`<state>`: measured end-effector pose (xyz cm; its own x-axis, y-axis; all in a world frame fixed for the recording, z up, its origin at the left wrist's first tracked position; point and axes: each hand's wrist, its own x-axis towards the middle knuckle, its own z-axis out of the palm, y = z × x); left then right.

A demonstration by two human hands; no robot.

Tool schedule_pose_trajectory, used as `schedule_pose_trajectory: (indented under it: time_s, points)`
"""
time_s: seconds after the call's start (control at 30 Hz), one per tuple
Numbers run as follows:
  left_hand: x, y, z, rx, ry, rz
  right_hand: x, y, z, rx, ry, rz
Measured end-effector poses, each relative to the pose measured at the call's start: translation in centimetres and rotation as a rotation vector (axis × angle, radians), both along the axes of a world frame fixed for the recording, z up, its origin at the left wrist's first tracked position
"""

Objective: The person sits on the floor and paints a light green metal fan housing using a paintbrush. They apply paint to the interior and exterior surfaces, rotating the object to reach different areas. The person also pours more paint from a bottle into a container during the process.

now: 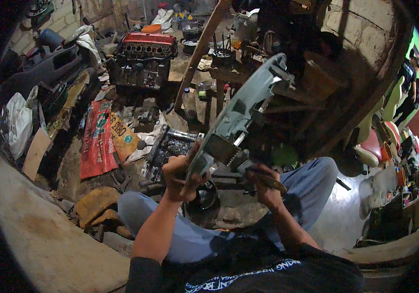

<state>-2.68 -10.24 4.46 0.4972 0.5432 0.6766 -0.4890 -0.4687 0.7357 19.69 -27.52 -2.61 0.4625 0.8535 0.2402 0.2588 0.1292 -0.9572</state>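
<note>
My left hand (pixel 184 179) grips the lower end of a long, curved grey part (pixel 228 113) with ribs and cut-outs. It is held up at a slant, its far end pointing away and to the right. Beside its lower right edge, my right hand (pixel 266 185) is closed around a small tool with a brownish handle (pixel 278 185); the tool's head is blurred and its kind cannot be told. Behind my left hand lies a greasy metal engine part (pixel 173 150) on the ground. Below, between my knees, sits a dark round container (pixel 206 197), partly hidden by the left hand.
An engine (pixel 141 62) with a red cover stands ahead to the left. A leaning wooden beam (pixel 202 55) rises near a plastic bottle (pixel 187 99). A red printed sheet (pixel 97 143) and a yellow plate (pixel 121 135) bear writing. People (pixel 409 84) are far right.
</note>
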Motion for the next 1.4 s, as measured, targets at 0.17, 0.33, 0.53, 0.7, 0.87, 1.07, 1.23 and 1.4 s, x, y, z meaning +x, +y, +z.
schedule_pose_trajectory:
  time_s: [0.17,0.33,0.53,0.7,0.87,1.07,1.23,1.4]
  points:
    - [-0.1,-0.4,1.4,0.367,0.089,0.219,1.0,0.6,-2.8,-0.026,0.058,-0.127]
    - [-0.1,-0.3,0.9,0.401,0.011,0.149,1.9,0.7,-1.7,-0.097,-0.29,-0.02]
    - [0.2,-0.7,1.6,0.358,-0.055,0.019,-0.2,0.5,2.3,-0.008,-0.155,-0.101]
    - [0.5,-0.8,1.6,0.363,-0.062,-0.045,1.2,1.3,2.4,-0.092,-0.161,-0.074]
    - [-0.3,-0.8,1.5,0.441,0.096,0.105,1.7,0.4,2.3,-0.186,-0.356,0.035]
    - [-0.9,-0.1,1.1,0.419,0.076,0.203,1.1,0.8,1.0,-0.067,-0.182,-0.171]
    - [-3.5,-1.6,2.5,-0.07,-0.054,0.255,1.3,-1.3,-5.5,0.082,0.162,-0.179]
    - [-7.2,-1.1,1.2,-0.564,-0.134,0.147,-1.9,0.3,-1.1,-0.081,0.127,-0.182]
